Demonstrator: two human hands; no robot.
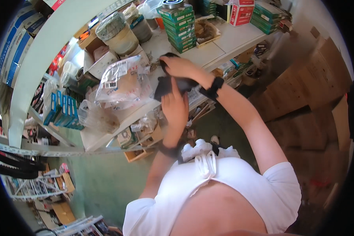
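Take the cloth as the middle of the clock, with 12 at the top of the view. Big brown cardboard [303,78] sheets stand at 3 o'clock, past the table's end. The long white table [214,49] runs from 8 up to 1 o'clock. The right arm comes in from 4 o'clock, bends at the elbow and reaches up to 10. The left arm comes up from 6 o'clock. A clear plastic bag [122,84] sits at 9 o'clock, just beside the cloth, and fills that side. A tall stack of green boxes [181,29] stands in the way at 12. A round tub [118,35] is at 10, behind the bag. The soft black cloth [187,83] is at the table's near edge, under both hands. The right hand [181,67] has its fingers bent over the top end, and its grip is closed on the cloth. The left hand [174,108] lies on the low part, pointer finger straight to 12; I cannot tell if its grip pinches. A metal ring [172,4] sits on the stack.
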